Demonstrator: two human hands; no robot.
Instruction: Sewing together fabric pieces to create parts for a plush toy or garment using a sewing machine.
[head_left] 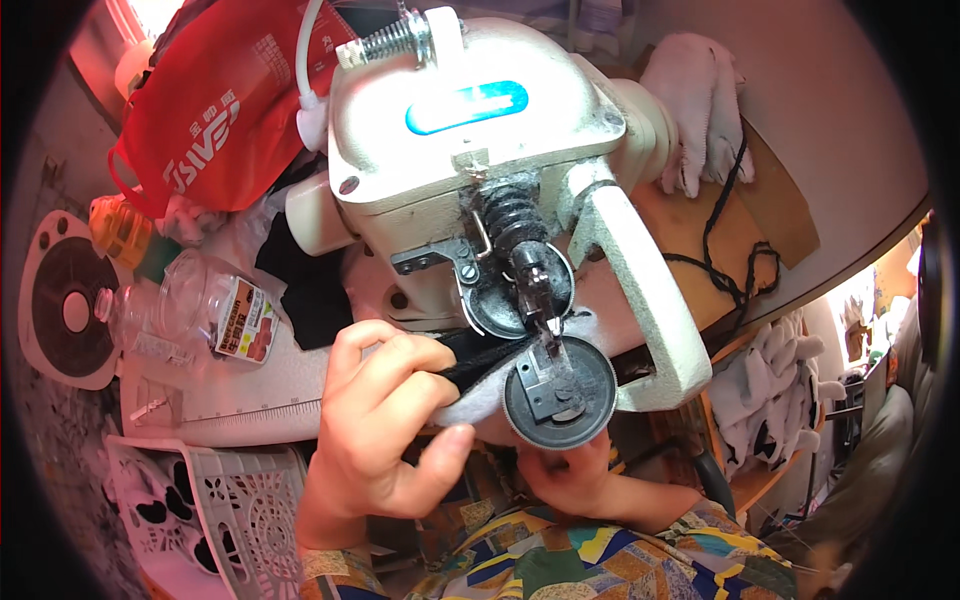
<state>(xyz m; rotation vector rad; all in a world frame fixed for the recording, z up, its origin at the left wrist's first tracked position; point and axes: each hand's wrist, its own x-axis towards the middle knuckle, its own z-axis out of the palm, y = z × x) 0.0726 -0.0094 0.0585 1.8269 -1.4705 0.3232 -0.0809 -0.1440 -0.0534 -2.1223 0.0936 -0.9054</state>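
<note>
In front of me stands a cream industrial sewing machine (400, 170) with two upright round feed discs. The front dark disc (590, 425) faces me, and the other sits just behind it, under the needle parts. A black and pale grey piece of fabric (478, 398) runs in between the discs from the left. My left hand (385, 430) has its bent fingers and thumb closed on the fabric's left end. Below and partly behind the front disc is my right hand (570, 475); its fingertips are hidden, so what it holds does not show.
White gloves (695, 110) lie at the back right, near a black cord (720, 270). More gloves (765, 390) are piled at the right. To the left are a clear plastic jar (205, 300), red bag (225, 110), round speaker-like panel (72, 300) and white basket (250, 520) beside black-patched gloves.
</note>
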